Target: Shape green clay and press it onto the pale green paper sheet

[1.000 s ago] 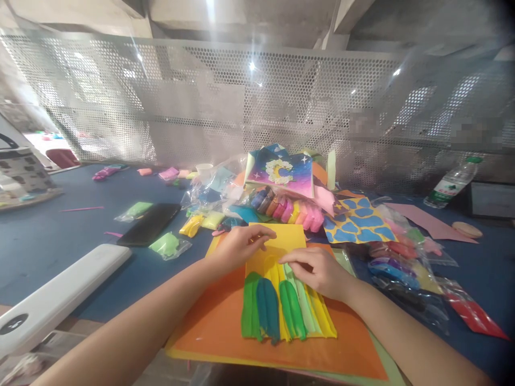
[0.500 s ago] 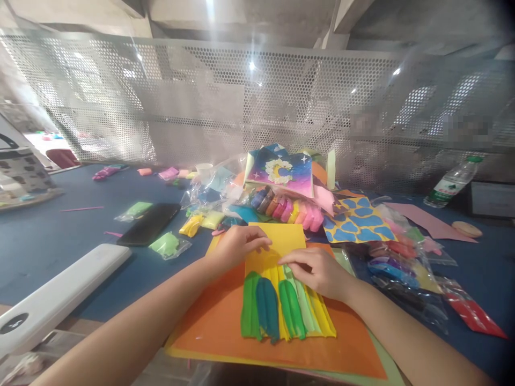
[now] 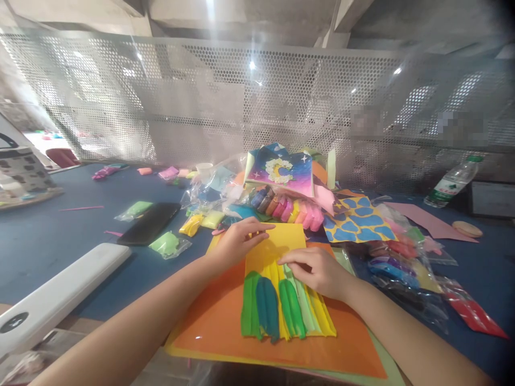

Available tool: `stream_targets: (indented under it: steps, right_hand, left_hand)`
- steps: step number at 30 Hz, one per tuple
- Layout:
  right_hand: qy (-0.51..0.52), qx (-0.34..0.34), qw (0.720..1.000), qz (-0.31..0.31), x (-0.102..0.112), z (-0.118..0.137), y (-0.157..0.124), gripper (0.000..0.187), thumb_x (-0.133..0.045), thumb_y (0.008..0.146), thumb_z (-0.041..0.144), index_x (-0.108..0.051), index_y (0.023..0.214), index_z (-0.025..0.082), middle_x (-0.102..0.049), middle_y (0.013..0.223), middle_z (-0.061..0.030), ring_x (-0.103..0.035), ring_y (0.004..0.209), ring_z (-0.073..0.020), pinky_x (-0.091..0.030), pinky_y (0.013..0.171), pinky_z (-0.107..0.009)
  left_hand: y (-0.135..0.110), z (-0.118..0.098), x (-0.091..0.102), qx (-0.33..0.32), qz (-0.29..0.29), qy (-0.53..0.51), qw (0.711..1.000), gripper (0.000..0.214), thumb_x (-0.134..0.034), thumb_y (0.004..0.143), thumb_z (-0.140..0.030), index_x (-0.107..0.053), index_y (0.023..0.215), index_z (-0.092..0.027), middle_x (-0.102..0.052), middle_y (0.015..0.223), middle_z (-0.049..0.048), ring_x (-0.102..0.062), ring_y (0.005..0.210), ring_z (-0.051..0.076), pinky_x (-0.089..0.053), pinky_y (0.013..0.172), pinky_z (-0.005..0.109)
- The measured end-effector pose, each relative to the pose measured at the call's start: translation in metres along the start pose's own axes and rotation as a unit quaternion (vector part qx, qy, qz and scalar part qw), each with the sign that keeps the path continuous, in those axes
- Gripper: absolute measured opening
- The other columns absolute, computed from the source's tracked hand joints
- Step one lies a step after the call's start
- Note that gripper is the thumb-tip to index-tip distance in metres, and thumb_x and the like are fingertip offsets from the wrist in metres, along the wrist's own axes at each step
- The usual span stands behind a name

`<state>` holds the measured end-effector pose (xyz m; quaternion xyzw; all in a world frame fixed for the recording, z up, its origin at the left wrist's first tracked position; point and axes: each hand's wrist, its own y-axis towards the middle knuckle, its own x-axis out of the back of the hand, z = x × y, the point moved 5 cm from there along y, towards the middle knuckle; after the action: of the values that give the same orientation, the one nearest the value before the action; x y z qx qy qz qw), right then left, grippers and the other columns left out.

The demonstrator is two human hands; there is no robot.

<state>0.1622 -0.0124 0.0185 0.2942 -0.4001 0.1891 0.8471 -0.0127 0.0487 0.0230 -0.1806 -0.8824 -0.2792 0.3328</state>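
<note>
Clay strips [image 3: 267, 311], soft and easily dented, lie on a yellow card [image 3: 277, 246] atop orange paper [image 3: 209, 338]; the card's bare edge looks the safest hold. Left hand [image 3: 237, 245] lies open on the card; right hand [image 3: 317, 272], loosely curled, rests its fingertips [image 3: 285, 262] on a pale strip [image 3: 301, 300], gripping nothing.
</note>
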Motion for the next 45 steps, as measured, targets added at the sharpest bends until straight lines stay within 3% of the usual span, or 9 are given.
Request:
stream_targets:
  steps: [7, 15, 21, 27, 31, 36, 42, 45]
  right_hand:
    - [-0.005, -0.001, 1.000, 0.003, -0.0006, -0.0018, 0.0000, 0.028, -0.046, 0.087, 0.018, -0.071, 0.098, 0.022, -0.075, 0.087, -0.0014, -0.064, 0.063, -0.0117, -0.047, 0.061, -0.022]
    - [0.002, 0.000, 1.000, 0.003, -0.0011, -0.0018, -0.0007, 0.028, -0.046, 0.087, 0.017, -0.071, 0.099, 0.021, -0.075, 0.088, -0.0023, -0.066, 0.068, -0.0128, -0.048, 0.065, -0.023]
    - [0.003, -0.012, 1.000, 0.011, -0.0013, -0.0027, -0.0013, 0.028, -0.047, 0.086, 0.017, -0.071, 0.099, 0.022, -0.075, 0.086, -0.0018, -0.066, 0.067, -0.0128, -0.046, 0.064, -0.023]
    - [0.006, -0.019, 1.000, 0.014, -0.0023, -0.0048, -0.0017, 0.029, -0.046, 0.086, 0.018, -0.071, 0.100, 0.022, -0.075, 0.088, -0.0014, -0.067, 0.069, -0.0133, -0.045, 0.063, -0.023]
    - [0.012, -0.022, 1.000, 0.019, -0.0027, -0.0055, -0.0020, 0.029, -0.046, 0.087, 0.019, -0.071, 0.101, 0.022, -0.076, 0.090, -0.0010, -0.068, 0.072, -0.0137, -0.045, 0.065, -0.023]
    - [0.011, -0.020, 1.000, 0.017, -0.0025, -0.0055, -0.0023, 0.028, -0.047, 0.086, 0.019, -0.072, 0.100, 0.023, -0.076, 0.090, -0.0002, -0.069, 0.073, -0.0140, -0.045, 0.065, -0.023]
    - [0.007, -0.012, 1.000, 0.018, -0.0042, -0.0078, -0.0030, 0.029, -0.047, 0.087, 0.018, -0.071, 0.102, 0.024, -0.076, 0.093, -0.0006, -0.069, 0.076, -0.0149, -0.046, 0.068, -0.025]
    - [0.002, -0.010, 1.000, 0.017, -0.0046, -0.0086, -0.0032, 0.029, -0.046, 0.087, 0.019, -0.071, 0.101, 0.024, -0.076, 0.093, -0.0007, -0.070, 0.076, -0.0151, -0.047, 0.068, -0.025]
  left_hand:
    - [0.0001, 0.0005, -0.0004, 0.029, 0.011, 0.019, 0.999, 0.034, -0.050, 0.090, -0.038, -0.063, 0.120, -0.027, -0.062, 0.093, 0.0028, -0.055, 0.068, 0.011, -0.046, 0.065, 0.024]
    - [0.0012, 0.0016, -0.0035, 0.043, 0.031, -0.002, 0.999, 0.030, -0.048, 0.091, -0.041, -0.070, 0.094, -0.021, -0.070, 0.090, 0.0032, -0.062, 0.082, 0.016, -0.045, 0.073, 0.025]
    - [-0.0014, 0.0019, -0.0072, 0.057, 0.061, -0.022, 0.996, 0.031, -0.048, 0.091, -0.042, -0.068, 0.088, -0.018, -0.067, 0.078, 0.0016, -0.057, 0.058, 0.010, -0.043, 0.060, 0.023]
    - [-0.0011, 0.0040, -0.0084, 0.064, 0.082, -0.013, 0.994, 0.038, -0.048, 0.090, -0.048, -0.069, 0.077, -0.019, -0.064, 0.068, 0.0004, -0.056, 0.058, 0.011, -0.040, 0.056, 0.022]
    - [0.0003, 0.0031, -0.0078, 0.068, 0.071, 0.000, 0.995, 0.038, -0.048, 0.090, -0.048, -0.069, 0.080, -0.018, -0.066, 0.072, 0.0020, -0.058, 0.062, 0.013, -0.040, 0.058, 0.023]
    - [-0.0012, -0.0019, -0.0061, 0.069, 0.063, 0.012, 0.996, 0.033, -0.048, 0.090, -0.043, -0.069, 0.104, -0.021, -0.069, 0.088, 0.0036, -0.060, 0.072, 0.014, -0.042, 0.062, 0.024]
    - [-0.0015, -0.0038, -0.0054, 0.045, 0.062, -0.019, 0.997, 0.042, -0.040, 0.094, -0.048, -0.070, 0.095, -0.018, -0.068, 0.080, 0.0042, -0.061, 0.071, 0.015, -0.045, 0.068, 0.026]
    - [-0.0004, -0.0014, -0.0060, 0.040, 0.058, -0.010, 0.997, 0.036, -0.045, 0.092, -0.045, -0.070, 0.102, -0.021, -0.070, 0.091, 0.0045, -0.062, 0.080, 0.016, -0.045, 0.069, 0.026]
